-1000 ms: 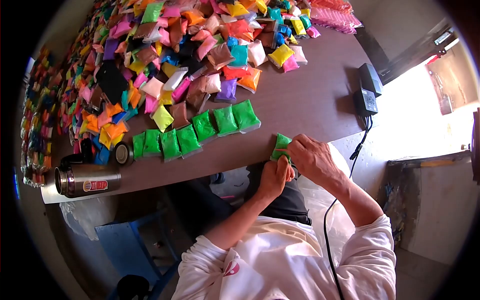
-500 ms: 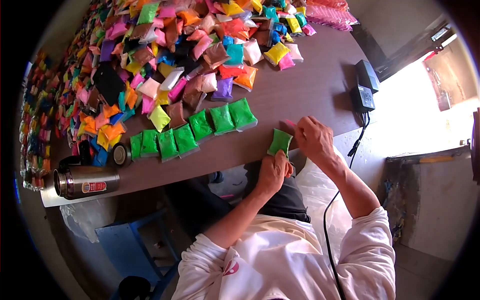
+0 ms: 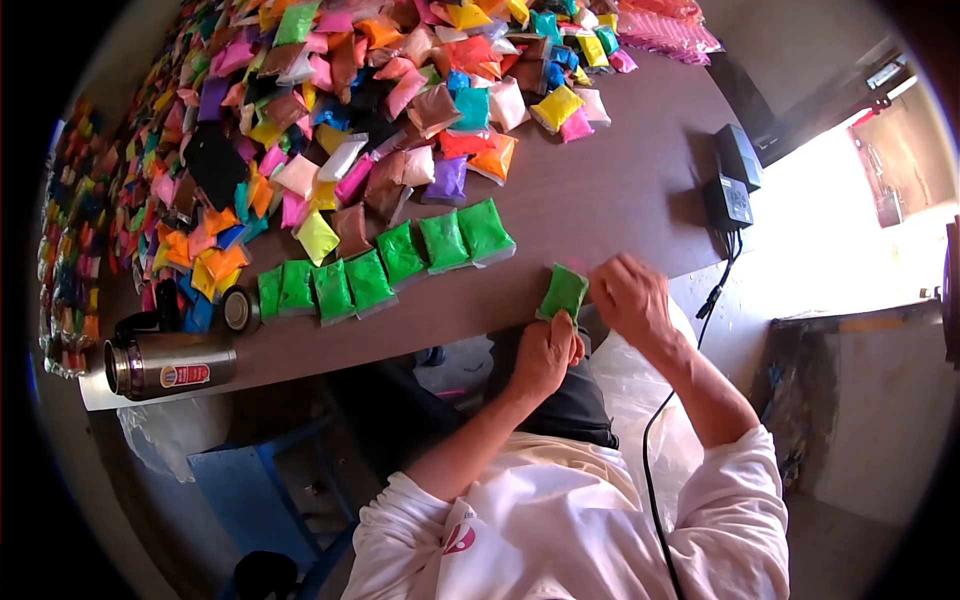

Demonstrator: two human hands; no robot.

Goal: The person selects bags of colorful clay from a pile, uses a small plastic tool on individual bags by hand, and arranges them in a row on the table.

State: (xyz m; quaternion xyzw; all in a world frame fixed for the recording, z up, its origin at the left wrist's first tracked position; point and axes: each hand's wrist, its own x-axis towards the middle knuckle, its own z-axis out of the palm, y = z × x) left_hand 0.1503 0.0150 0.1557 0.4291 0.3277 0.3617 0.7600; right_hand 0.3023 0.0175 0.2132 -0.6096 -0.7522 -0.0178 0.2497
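Observation:
My left hand [image 3: 548, 352] pinches the lower end of a small green packet [image 3: 564, 291], held up over the table's front edge. Close beside it on the right is my right hand [image 3: 632, 298], its fingers curled and partly blurred. A faint pinkish smear shows between those fingers and the packet's top, but what it is cannot be made out. Left of both hands, several matching green packets [image 3: 441, 240] lie in a slanting row on the brown table [image 3: 590, 170].
A large heap of coloured packets [image 3: 400, 90] covers the table's back and left. A steel flask [image 3: 170, 365] lies at the front left, near a round lid [image 3: 239, 308]. Black power adapters [image 3: 730, 200] stand at the right edge, their cable [image 3: 655, 450] hanging past my right arm.
The green packet in my left hand has tilted slightly and moved a little right. My right hand has shifted slightly down, and the pink thing at its fingertips shows less.

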